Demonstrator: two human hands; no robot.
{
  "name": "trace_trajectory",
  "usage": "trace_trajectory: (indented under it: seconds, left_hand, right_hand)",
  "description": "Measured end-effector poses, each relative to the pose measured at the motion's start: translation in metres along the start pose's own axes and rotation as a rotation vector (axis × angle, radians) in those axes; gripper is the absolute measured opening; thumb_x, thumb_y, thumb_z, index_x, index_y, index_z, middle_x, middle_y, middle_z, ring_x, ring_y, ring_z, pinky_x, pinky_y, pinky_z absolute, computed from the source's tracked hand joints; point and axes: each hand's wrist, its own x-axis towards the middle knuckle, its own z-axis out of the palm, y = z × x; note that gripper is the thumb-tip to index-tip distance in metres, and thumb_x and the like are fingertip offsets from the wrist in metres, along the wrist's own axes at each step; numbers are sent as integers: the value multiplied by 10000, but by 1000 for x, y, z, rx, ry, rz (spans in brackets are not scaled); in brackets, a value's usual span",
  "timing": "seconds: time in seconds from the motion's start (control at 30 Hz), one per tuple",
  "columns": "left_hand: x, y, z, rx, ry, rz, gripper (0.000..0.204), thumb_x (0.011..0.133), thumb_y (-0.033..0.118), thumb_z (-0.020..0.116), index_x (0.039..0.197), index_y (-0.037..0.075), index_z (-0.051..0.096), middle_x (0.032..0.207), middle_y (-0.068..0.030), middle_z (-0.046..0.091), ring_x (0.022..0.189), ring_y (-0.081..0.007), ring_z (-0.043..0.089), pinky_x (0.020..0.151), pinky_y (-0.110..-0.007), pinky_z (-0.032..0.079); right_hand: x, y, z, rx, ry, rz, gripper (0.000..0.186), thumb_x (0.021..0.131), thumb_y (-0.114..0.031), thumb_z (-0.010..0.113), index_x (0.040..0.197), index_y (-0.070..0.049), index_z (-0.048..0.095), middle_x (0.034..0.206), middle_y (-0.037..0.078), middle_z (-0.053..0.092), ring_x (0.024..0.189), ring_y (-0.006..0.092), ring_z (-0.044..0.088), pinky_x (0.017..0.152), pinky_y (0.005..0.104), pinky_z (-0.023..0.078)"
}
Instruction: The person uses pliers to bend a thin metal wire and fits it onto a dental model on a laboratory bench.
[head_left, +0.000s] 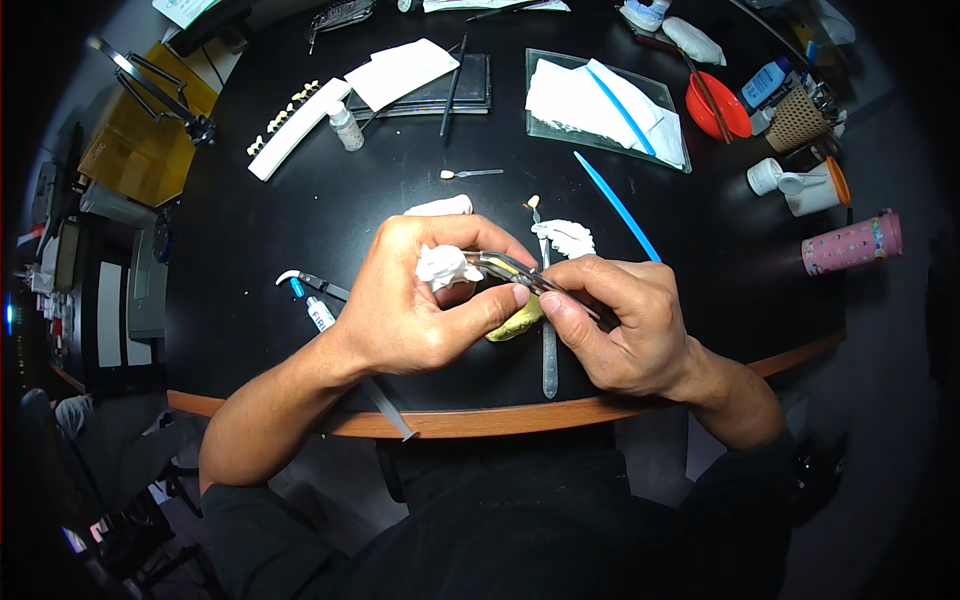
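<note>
My left hand (405, 305) is closed around a lumpy white piece (445, 263), perhaps crumpled tissue, with its thumb and fingers at a slender metal tool (505, 267). My right hand (625, 320) grips that tool from the right; its exact tip is hard to make out. Beneath my hands lies a yellow dental cast (515, 325), partly hidden. A metal spatula (549, 365) runs under them toward the front edge. Just behind sit a white cast (568, 240) and a small tooth-shade tab (533, 203). A syringe (390, 405) and white tube (318, 314) lie by my left wrist.
Shade tabs in a holder (295, 130), a bottle (346, 130) and paper pads (395, 75) stand back left. A glass slab (540, 125), blue stick (620, 210), red bowl (715, 105), jars (765, 177) and pink flask (850, 243) are right. The desk's wooden edge (480, 422) is in front.
</note>
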Motion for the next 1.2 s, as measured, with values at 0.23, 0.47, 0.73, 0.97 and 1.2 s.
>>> trace_trajectory:
  seconds: [0.23, 0.47, 0.73, 0.97, 1.2]
  left_hand:
    - [1, -6, 2, -28, 21, 37, 132, 902, 12, 758, 1007, -56, 715, 806, -44, 703, 636, -33, 597, 541, -188, 419]
    - [0, -6, 3, -49, 37, 8, 137, 896, 2, 773, 1005, -54, 711, 830, -52, 710, 656, -30, 600, 553, -187, 426]
    - [-3, -5, 1, -38, 25, -26, 151, 900, -4, 771, 1032, -59, 724, 844, -50, 713, 695, -43, 627, 582, -193, 453]
    - [0, 0, -1, -11, -2, -18, 161, 889, -10, 779, 1033, -58, 728, 829, -45, 709, 668, -33, 603, 565, -193, 426]
    - [2, -6, 3, 4, 33, 50, 168, 893, -16, 760, 1052, -63, 734, 827, -40, 708, 663, -28, 597, 553, -191, 413]
  right_hand:
    - [1, 1, 1, 7, 1, 5, 90, 940, -39, 692, 952, 50, 705, 657, 90, 649, 497, 123, 585, 443, 280, 403]
    - [1, 0, 1, -9, 0, -1, 89, 934, -40, 697, 945, 48, 702, 668, 96, 655, 506, 138, 602, 450, 291, 413]
    - [3, -2, 1, 1, -7, 9, 92, 938, -43, 693, 951, 47, 706, 673, 101, 660, 510, 137, 606, 454, 289, 418]
    - [2, -2, -2, -16, -6, 8, 90, 941, -45, 693, 945, 43, 705, 671, 96, 660, 512, 134, 606, 454, 289, 417]
    - [1, -1, -2, -41, -3, -2, 89, 939, -43, 695, 954, 44, 705, 684, 102, 667, 521, 146, 615, 463, 296, 425]
